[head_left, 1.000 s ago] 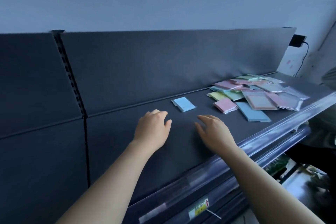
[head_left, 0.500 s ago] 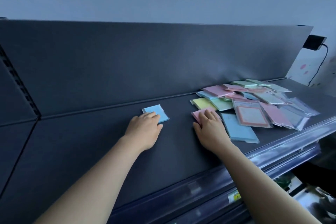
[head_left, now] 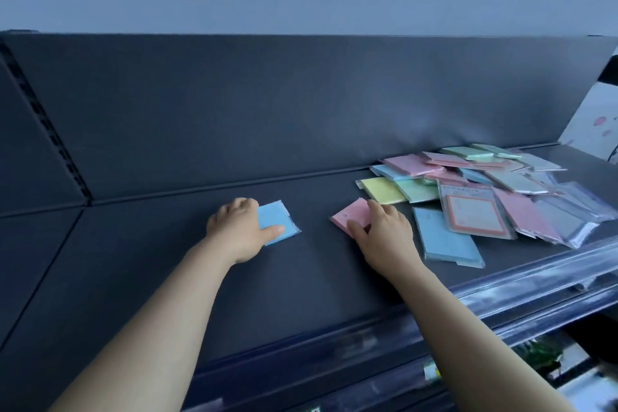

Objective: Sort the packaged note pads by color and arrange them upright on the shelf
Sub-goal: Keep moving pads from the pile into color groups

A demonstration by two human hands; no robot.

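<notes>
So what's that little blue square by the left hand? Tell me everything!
It's a small light-blue note pad, roughly square, sealed in a clear plastic wrapper. It lies flat on the shelf, turned askew, apart from the pile. The left hand grips its left side, thumb on the front edge. The pink note pad under the right hand doesn't touch it.

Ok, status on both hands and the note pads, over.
Left hand grips small blue pad, flat on shelf. Right hand grips pink pad. Pile lies flat at right, none upright.
</notes>
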